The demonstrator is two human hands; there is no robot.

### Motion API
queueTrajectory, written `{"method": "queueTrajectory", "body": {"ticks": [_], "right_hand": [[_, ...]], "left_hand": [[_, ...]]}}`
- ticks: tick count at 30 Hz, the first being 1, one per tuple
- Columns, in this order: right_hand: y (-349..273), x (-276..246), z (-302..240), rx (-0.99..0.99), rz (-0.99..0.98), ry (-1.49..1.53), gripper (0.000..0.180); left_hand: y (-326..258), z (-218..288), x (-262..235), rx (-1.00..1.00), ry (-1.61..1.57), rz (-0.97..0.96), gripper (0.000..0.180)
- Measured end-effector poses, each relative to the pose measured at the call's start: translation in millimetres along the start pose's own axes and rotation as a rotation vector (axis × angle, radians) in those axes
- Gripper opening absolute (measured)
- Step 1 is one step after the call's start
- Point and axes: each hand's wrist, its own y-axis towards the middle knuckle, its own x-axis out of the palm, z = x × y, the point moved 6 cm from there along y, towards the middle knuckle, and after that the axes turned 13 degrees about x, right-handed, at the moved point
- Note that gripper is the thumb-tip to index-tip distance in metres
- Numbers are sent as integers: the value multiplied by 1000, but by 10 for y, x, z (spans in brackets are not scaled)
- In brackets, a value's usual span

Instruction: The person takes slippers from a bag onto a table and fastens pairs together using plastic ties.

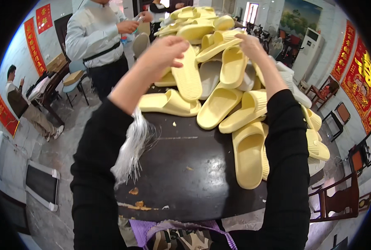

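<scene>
My left hand (pixel 165 53) grips the upper end of a yellow slide slipper (pixel 187 77), which hangs with its ribbed sole facing me. My right hand (pixel 252 45) has its fingers on the end of another yellow slipper (pixel 218 45), tilted on top of the pile. Beneath my hands, more yellow slippers (pixel 219 106) lie heaped on a dark table (pixel 185 162), some overlapping. A few grey slippers (pixel 211 75) show among them. Under my left forearm hangs a bundle of thin white strings (pixel 131 146) on the table.
Beyond the table's left side stands a person in a light shirt (pixel 95 35), hands raised. Farther left, another person (pixel 25 98) stands by a side table. A wooden chair (pixel 337 198) is at the right. Worn patches (pixel 137 206) mark the table's near edge.
</scene>
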Motion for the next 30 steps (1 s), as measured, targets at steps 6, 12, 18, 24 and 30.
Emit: {"method": "queueTrajectory", "body": {"ticks": [6, 12, 18, 24, 30], "right_hand": [[-447, -352, -327, -107, 60, 64, 29], [-1851, -652, -1453, -443, -127, 256, 32], [-3378, -1050, -2433, -739, -229, 211, 27], [-3885, -738, -2592, -669, -459, 434, 23], [-4309, 211, -2161, -245, -712, 500, 20]], "left_hand": [[-1380, 1802, -510, 605, 219, -140, 70], [-2774, 2661, -1288, 856, 445, -520, 73], [-3308, 2985, -998, 907, 605, -241, 63], [-3798, 2789, -1306, 800, 696, -28, 54], [-4995, 2130, -1990, 343, 479, 257, 45]]}}
